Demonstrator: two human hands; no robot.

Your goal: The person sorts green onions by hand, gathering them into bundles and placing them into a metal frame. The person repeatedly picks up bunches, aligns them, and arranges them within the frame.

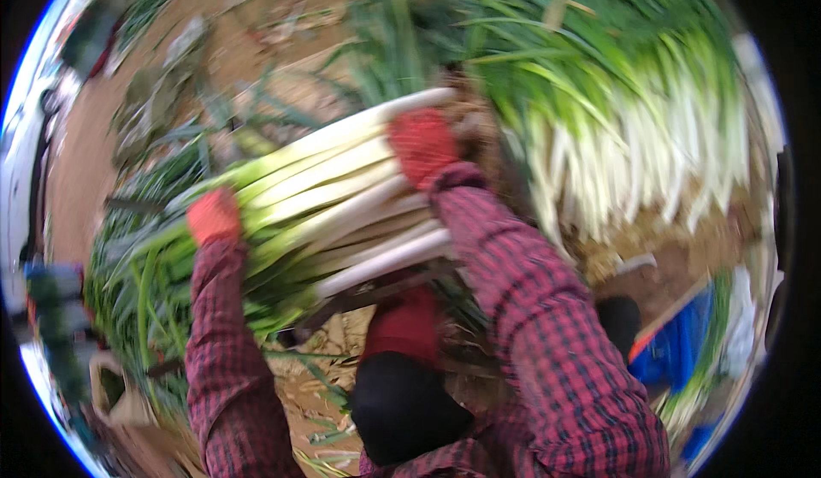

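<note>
Before me a thick bundle of long green onions or leeks [333, 189] lies slanted, white stems to the right, green leaves to the left. My left hand [215, 215], in a red glove, rests at the bundle's upper left, where the stems turn green; whether its fingers grip is unclear. My right hand [423, 148], in a red knitted glove, lies over the white stems near their root ends, its fingers hidden or blurred. Part of a dark support [359, 295] shows beneath the bundle.
A large heap of similar plants [596, 106] lies at the upper right, white ends towards me. A blue container [673, 343] stands at the lower right, an opened sack [112, 388] at the lower left. Cut leaves and scraps [327, 401] litter the brown ground; crumpled plastic [160, 87] lies at the upper left.
</note>
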